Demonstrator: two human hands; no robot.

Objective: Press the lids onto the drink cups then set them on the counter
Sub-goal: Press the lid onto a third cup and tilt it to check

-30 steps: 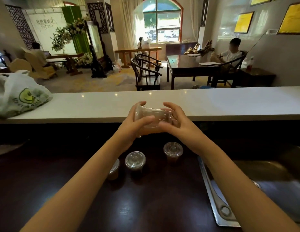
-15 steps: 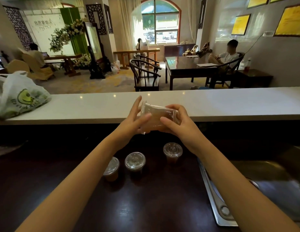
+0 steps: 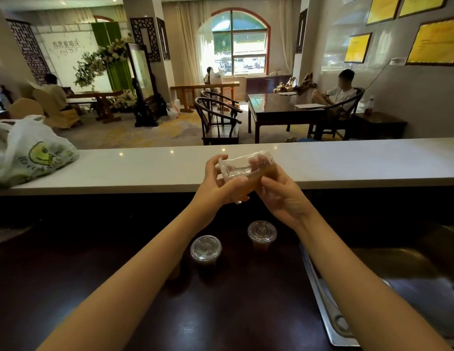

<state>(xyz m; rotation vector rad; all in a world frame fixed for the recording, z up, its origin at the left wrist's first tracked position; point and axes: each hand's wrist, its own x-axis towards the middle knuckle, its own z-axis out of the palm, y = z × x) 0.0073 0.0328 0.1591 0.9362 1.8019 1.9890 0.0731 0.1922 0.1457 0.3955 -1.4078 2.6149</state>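
The fingers of the left hand were clamped around the near and left side of the drink cup, thumb across its wall, while the right hand closed on its right end, some fingertips showing through the clear plastic. The cup was held between both hands in the air, just above the near edge of the white bench, lying tilted with its long axis running left to right; which end carried the lid could not be told. Both hands were equally near it, and the bench top lay just beyond. Compared with a second earlier, the cup had been raised slightly and carried toward the bench. Two lidded cups stood on the dark lower bench below the forearms.
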